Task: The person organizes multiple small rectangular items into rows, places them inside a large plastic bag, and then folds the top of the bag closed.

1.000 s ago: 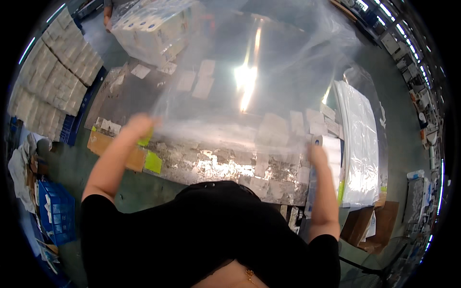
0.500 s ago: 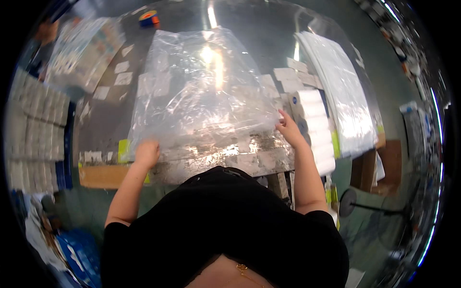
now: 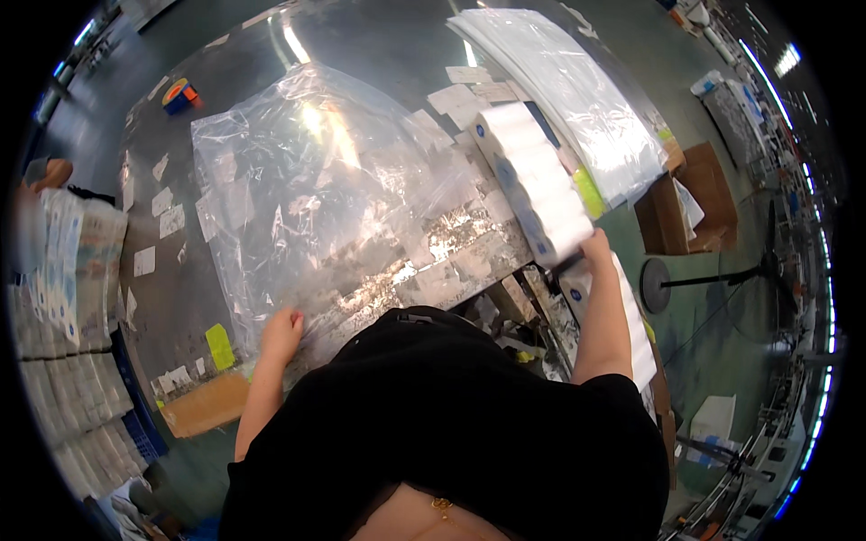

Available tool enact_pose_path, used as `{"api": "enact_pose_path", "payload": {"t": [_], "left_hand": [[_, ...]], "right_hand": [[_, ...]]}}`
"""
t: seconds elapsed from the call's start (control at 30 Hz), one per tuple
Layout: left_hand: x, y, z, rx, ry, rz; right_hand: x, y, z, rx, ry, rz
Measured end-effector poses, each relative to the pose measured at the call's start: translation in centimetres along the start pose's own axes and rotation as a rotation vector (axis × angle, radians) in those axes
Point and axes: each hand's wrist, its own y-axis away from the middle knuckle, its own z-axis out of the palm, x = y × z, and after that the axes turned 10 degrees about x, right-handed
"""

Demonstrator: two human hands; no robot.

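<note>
A large clear plastic bag (image 3: pixel 298 216) lies flat and wrinkled across the table in front of me. My left hand (image 3: pixel 282 334) is closed at the bag's near edge, with its fingers curled on the film. To the right, a long white pack of paper rolls (image 3: pixel 532 180) lies on the table, reaching its near edge. My right hand (image 3: pixel 595 250) is at the pack's near end, gripping it; some fingers are hidden. Below that hand, partly behind my forearm, is a second pack of rolls (image 3: pixel 639 334).
A stack of flat clear bags (image 3: pixel 577 99) lies at the far right. A tape roll (image 3: pixel 179 96) sits far left. Beyond the left edge, another person's arm (image 3: pixel 54 171) is by a wrapped bundle (image 3: pixel 81 261). An open cardboard box (image 3: pixel 695 198) and a stand's round base (image 3: pixel 654 286) are to the right.
My view has turned right. My right hand has left the bag's edge and reached the near end of the roll pack. The wrapped bundle has moved off the table's left side.
</note>
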Motion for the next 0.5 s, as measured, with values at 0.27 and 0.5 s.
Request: {"api": "enact_pose_path", "payload": {"t": [0.27, 0.5], "left_hand": [[0.9, -2.5, -0.7, -0.033, 0.074, 0.113], [0.9, -2.7, -1.3, -0.067, 0.141, 0.107]], "right_hand": [[-13.9, 11.4, 5.6, -0.239, -0.458, 0.225], [-16.0, 16.2, 12.3, -0.390, -0.909, 0.452]]}}
